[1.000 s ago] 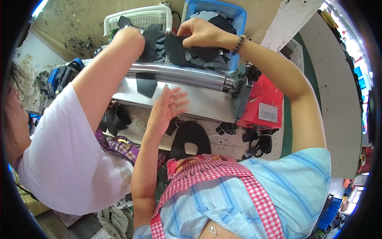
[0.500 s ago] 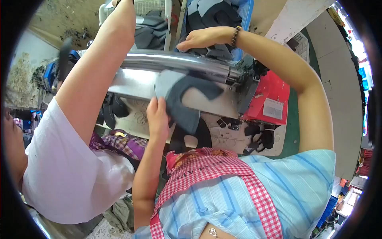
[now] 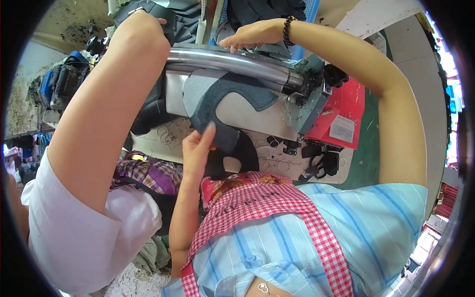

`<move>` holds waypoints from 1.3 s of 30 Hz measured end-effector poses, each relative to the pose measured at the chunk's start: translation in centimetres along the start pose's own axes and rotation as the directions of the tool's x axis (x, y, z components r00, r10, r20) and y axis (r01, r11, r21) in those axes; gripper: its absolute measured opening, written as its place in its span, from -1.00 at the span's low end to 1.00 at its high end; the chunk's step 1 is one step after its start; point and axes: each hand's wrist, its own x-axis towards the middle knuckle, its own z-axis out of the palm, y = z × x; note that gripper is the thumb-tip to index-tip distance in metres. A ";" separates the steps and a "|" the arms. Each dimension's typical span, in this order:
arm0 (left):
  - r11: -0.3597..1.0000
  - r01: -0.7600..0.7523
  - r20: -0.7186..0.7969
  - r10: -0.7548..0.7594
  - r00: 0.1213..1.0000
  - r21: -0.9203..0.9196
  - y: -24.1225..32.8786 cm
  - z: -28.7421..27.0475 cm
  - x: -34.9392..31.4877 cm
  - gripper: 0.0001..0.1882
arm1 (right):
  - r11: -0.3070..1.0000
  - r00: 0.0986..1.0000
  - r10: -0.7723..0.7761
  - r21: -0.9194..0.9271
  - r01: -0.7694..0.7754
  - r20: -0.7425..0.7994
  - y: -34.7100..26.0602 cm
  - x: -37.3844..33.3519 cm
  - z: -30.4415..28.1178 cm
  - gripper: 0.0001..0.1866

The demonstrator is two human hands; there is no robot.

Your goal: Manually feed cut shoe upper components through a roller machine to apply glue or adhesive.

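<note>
Left fingers (image 3: 210, 132): pinching curved grey piece (image 3: 208, 99)
Right fingers (image 3: 230, 42): near blue basket (image 3: 311, 11); grip cannot be told

The curved grey piece (image 3: 205, 106) — partly paler — is before the metal roller (image 3: 237, 63).

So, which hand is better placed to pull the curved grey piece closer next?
Probably the left hand: it pinches the curved grey piece at its near edge. The right hand is beyond the metal roller, by the blue basket.
</note>
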 end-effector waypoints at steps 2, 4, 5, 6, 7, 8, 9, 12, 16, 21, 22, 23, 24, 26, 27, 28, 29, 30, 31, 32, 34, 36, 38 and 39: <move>0.937 -0.186 0.051 0.179 0.983 0.296 1.1 0.6 -1.3 -0.77 | 0.999 0.999 -0.043 0.006 0.043 0.007 0.6 0.2 -0.6 -0.17; 0.978 -0.162 -0.062 0.171 0.983 0.130 0.0 0.8 -3.9 -0.77 | 0.997 0.997 -0.073 -0.030 0.074 0.039 0.4 -0.1 -1.1 -0.23; 0.988 -0.147 -0.167 0.138 0.976 -0.042 -0.4 0.7 -5.1 -0.77 | 0.996 0.998 -0.068 -0.059 0.069 0.015 0.3 0.0 -0.8 -0.24; 0.993 -0.095 -0.144 0.084 0.986 -0.076 -1.5 0.2 -5.5 -0.77 | 0.996 0.998 -0.067 -0.063 0.065 -0.015 0.4 -0.3 -0.8 -0.24; 0.993 -0.044 -0.120 0.031 0.992 -0.108 -1.6 0.5 -5.4 -0.76 | 0.996 0.997 -0.065 -0.067 0.062 -0.044 0.1 -0.9 -0.9 -0.24; 0.996 -0.003 -0.120 -0.008 0.993 -0.089 -1.8 1.2 -5.8 -0.73 | 0.996 0.997 -0.066 -0.066 0.062 -0.051 0.3 -0.6 -0.9 -0.24; 0.993 -0.029 -0.115 0.015 0.993 -0.115 -1.9 2.3 -5.5 -0.75 | 0.995 0.996 -0.070 -0.075 0.066 -0.052 0.7 0.2 -0.7 -0.23; 0.993 -0.031 -0.142 0.015 0.990 -0.110 -2.1 4.6 -3.6 -0.70 | 0.992 0.995 -0.096 -0.080 0.095 -0.015 1.1 2.1 -0.2 -0.20; 0.987 0.094 0.012 -0.093 0.996 -0.129 0.6 5.2 -2.1 -0.61 | 0.995 0.997 -0.077 -0.066 0.076 -0.012 1.3 2.6 0.3 -0.14; 0.583 -0.087 -0.045 0.208 0.977 0.808 -7.9 -4.4 -0.5 -0.52 | 0.896 0.861 -0.434 -0.226 0.382 -0.265 1.8 3.2 -5.3 -0.68; 0.409 -0.119 0.012 0.255 0.967 0.905 -10.5 -5.0 0.5 -0.50 | 0.918 0.860 -0.397 -0.163 0.363 -0.322 0.7 1.7 -6.5 -0.69; 0.213 -0.137 0.073 0.286 0.955 0.967 -11.0 -4.4 1.2 -0.48 | 0.932 0.855 -0.358 -0.091 0.350 -0.376 0.1 0.9 -7.4 -0.70; 0.251 -0.076 0.004 0.277 0.961 0.965 -11.4 -3.8 1.3 -0.47 | 0.906 0.856 -0.422 -0.111 0.409 -0.298 0.5 1.5 -9.0 -0.75; 0.286 -0.092 0.011 0.273 0.962 0.954 -11.9 -4.2 1.0 -0.51 | 0.872 0.786 -0.473 -0.086 0.481 -0.399 2.2 2.0 -11.7 -0.75; 0.319 -0.101 0.012 0.269 0.963 0.942 -12.1 -4.3 1.1 -0.54 | 0.825 0.701 -0.519 -0.071 0.561 -0.490 3.2 2.2 -13.4 -0.75; 0.332 -0.162 0.053 0.315 0.948 0.929 -12.1 -4.4 0.8 -0.61 | 0.854 0.643 -0.479 -0.148 0.499 -0.597 4.5 2.0 -15.3 -0.71; 0.340 -0.225 0.095 0.360 0.928 0.913 -12.1 -4.3 0.0 -0.67 | 0.847 0.493 -0.514 -0.324 0.422 -0.702 5.9 1.6 -16.4 -0.49; 0.271 -0.291 0.193 0.336 0.922 0.918 -12.0 -4.0 -0.6 -0.74 | 0.879 0.349 -0.474 -0.457 0.136 -0.808 7.7 0.7 -17.1 -0.37; 0.192 -0.331 0.265 0.302 0.916 0.924 -11.4 -4.0 -1.7 -0.80 | 0.859 0.175 -0.465 -0.490 -0.147 -0.868 7.6 -0.3 -16.3 -0.25; 0.183 -0.501 0.408 0.383 0.829 0.846 -11.2 -4.1 -2.4 -0.84 | 0.901 0.203 -0.429 -0.404 0.157 -0.880 8.3 -3.0 -16.3 -0.15; 0.153 -0.664 0.545 0.453 0.706 0.732 -10.5 -4.0 -3.8 -0.88 | 0.955 0.157 -0.283 -0.293 -0.046 -0.946 7.0 -4.2 -17.0 -0.28; 0.462 -0.519 0.441 0.274 0.855 0.719 -9.4 -4.3 -5.3 -0.85 | 0.946 0.176 -0.318 -0.324 -0.009 -0.932 6.6 -5.8 -16.0 -0.32; 0.472 -0.604 0.474 0.375 0.797 0.642 -5.2 -2.9 -6.5 -0.83 | 0.825 0.246 -0.565 -0.528 0.203 -0.788 3.7 -8.9 -12.1 -0.48; 0.472 -0.682 0.498 0.467 0.731 0.559 -3.5 -2.4 -6.9 -0.81 | 0.830 0.244 -0.558 -0.523 0.196 -0.793 3.2 -9.5 -11.6 -0.48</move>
